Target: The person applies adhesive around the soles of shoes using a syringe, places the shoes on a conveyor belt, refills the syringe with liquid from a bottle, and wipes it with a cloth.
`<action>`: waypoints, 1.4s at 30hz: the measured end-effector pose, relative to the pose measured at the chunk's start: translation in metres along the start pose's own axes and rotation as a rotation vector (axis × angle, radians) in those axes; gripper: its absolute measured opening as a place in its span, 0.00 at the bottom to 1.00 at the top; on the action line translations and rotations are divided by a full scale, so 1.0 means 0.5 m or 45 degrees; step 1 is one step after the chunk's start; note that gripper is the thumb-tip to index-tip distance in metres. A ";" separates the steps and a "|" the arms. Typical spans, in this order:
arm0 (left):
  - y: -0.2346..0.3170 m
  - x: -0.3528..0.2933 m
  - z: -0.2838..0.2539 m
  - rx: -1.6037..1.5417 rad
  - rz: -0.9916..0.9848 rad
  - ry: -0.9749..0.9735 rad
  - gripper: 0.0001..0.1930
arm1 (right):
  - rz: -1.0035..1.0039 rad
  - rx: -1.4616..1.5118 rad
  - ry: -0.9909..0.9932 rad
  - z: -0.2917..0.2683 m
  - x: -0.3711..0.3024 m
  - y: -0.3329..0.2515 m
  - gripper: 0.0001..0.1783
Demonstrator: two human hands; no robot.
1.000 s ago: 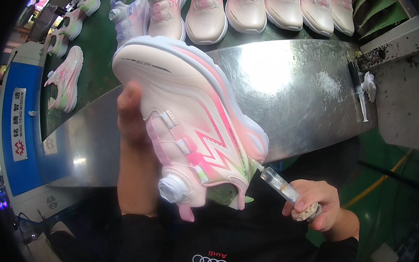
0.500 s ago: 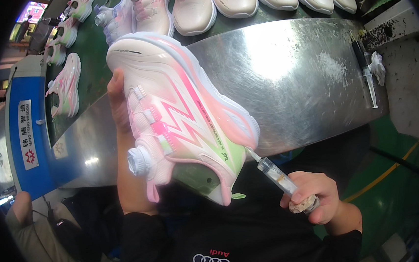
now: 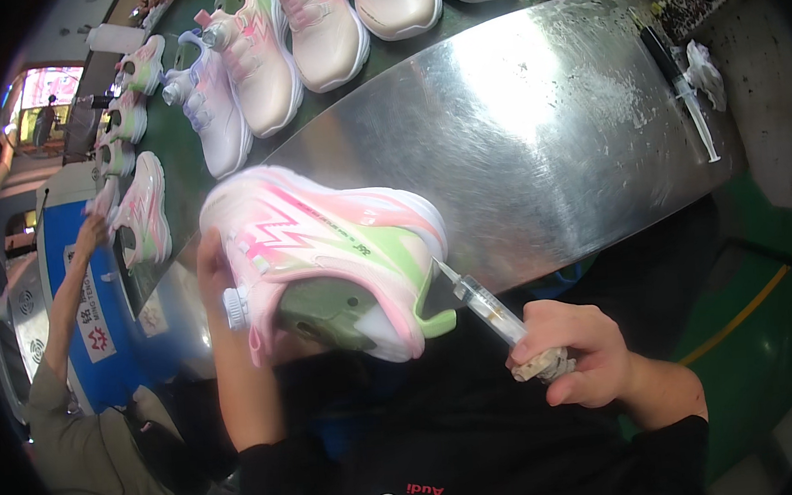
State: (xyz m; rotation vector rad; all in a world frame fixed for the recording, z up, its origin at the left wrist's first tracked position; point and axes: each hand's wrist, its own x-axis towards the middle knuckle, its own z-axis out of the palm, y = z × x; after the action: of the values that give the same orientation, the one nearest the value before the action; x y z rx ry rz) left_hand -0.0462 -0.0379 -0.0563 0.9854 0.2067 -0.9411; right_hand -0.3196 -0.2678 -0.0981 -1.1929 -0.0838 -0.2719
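Head view: scratched, glaring steel counter (image 3: 387, 127)
Green surface (image 3: 180, 167): lined with shoes (image 3: 261, 72)
Floor (image 3: 759, 256): green, yellow stripe (image 3: 741, 320)
Left grip (image 3: 214, 273): on held shoe (image 3: 321, 239)
Right grip (image 3: 579, 349): round syringe (image 3: 492, 310)

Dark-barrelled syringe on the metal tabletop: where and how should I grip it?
Probably best pinched across its dark barrel, coming from above and the left: it lies flat, a crumpled white wad crowds its right side, and the white plunger points back toward the person.

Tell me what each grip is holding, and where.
The left grip, partly hidden, holds a pink-and-white sneaker by its front part. The right grip holds a clear syringe by its back end.
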 end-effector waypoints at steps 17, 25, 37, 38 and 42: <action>-0.073 -0.187 -0.090 0.692 0.240 0.267 0.37 | 0.003 -0.300 -0.026 0.043 0.038 -0.001 0.17; -0.152 -0.242 -0.077 0.287 -0.041 -0.020 0.42 | 0.040 -0.320 -0.023 0.064 0.034 -0.028 0.17; -0.251 -0.236 -0.029 -0.139 -0.267 -0.244 0.45 | 0.280 -0.266 -0.183 0.079 0.038 -0.103 0.16; -0.258 -0.232 -0.024 -0.188 -0.305 -0.271 0.45 | 0.317 -0.301 -0.236 0.076 0.036 -0.111 0.16; -0.280 -0.204 -0.004 -0.285 -0.423 -0.389 0.43 | 0.320 -0.357 -0.279 0.072 0.025 -0.155 0.18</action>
State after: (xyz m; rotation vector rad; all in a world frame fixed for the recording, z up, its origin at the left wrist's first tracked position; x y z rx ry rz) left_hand -0.2133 -0.0060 -0.0888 0.6003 0.2161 -1.3277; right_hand -0.3243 -0.2629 -0.0120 -1.4938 -0.0877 0.0724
